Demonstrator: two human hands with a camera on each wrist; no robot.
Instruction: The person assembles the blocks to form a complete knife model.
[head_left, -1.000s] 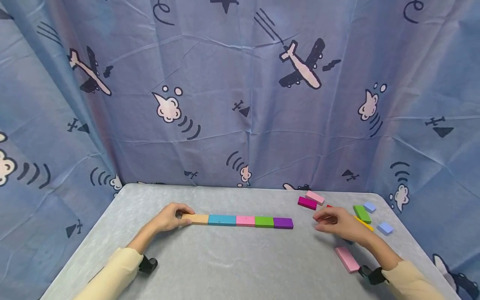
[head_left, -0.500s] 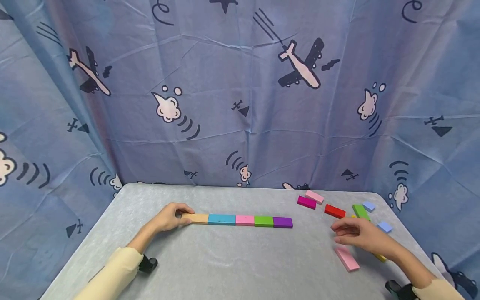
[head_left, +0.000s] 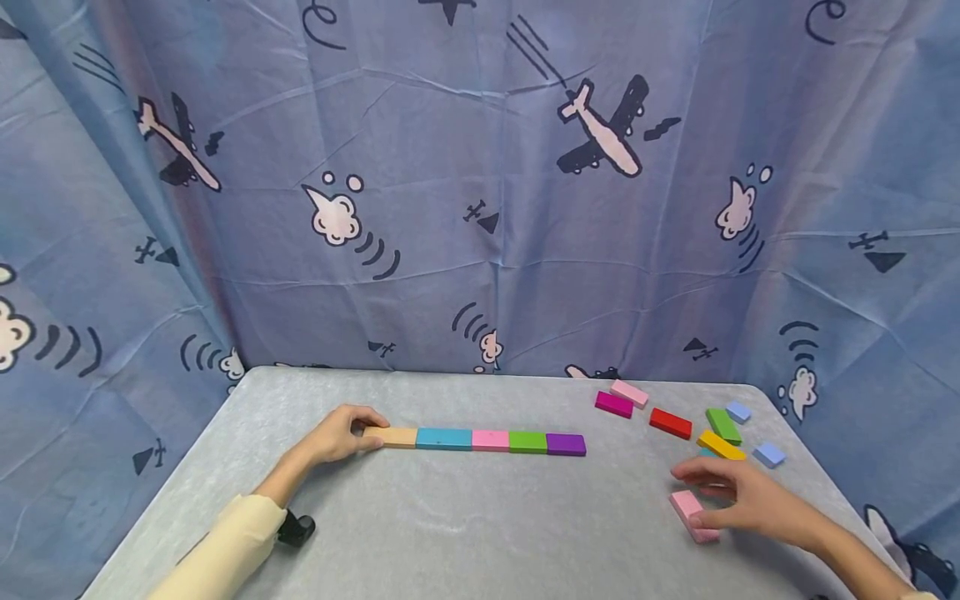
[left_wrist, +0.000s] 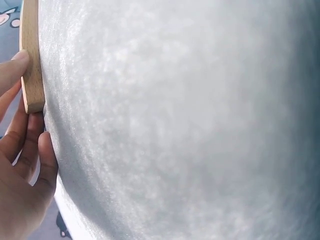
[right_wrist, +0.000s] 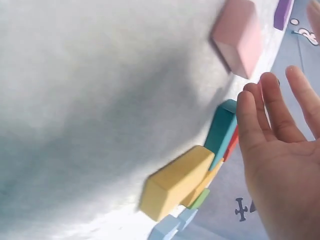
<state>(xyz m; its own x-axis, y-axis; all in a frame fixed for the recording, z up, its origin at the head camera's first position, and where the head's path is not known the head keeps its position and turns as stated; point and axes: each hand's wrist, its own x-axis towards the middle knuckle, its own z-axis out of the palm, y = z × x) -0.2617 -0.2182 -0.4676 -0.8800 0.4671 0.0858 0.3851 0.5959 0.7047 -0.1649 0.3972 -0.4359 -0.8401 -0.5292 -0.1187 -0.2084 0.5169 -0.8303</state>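
My left hand [head_left: 337,435] grips the left end of a plain wooden block [head_left: 399,437], with the thumb along its side in the left wrist view. Joined to it end to end, a blue block [head_left: 444,439], a pink block [head_left: 491,442], a green block [head_left: 528,442] and a purple block [head_left: 566,445] form a straight row. Over at the right, my right hand [head_left: 757,502] hovers at a separate pink block [head_left: 686,505], partly covering it in the head view. The right wrist view shows the fingers spread and apart from that pink block [right_wrist: 237,40].
Loose blocks lie at the right: magenta [head_left: 614,405], pale pink [head_left: 630,394], red [head_left: 670,423], orange-yellow [head_left: 722,445], green [head_left: 723,426] and two light blue, one nearer [head_left: 768,454]. Near the right hand are a teal block [right_wrist: 221,130] and a thick yellow block [right_wrist: 175,180]. A patterned curtain [head_left: 420,208] hangs behind.
My right hand has moved right and toward the near edge, from beside the loose blocks to the separate pink block. The red and orange-yellow blocks are uncovered. The left hand stays put.
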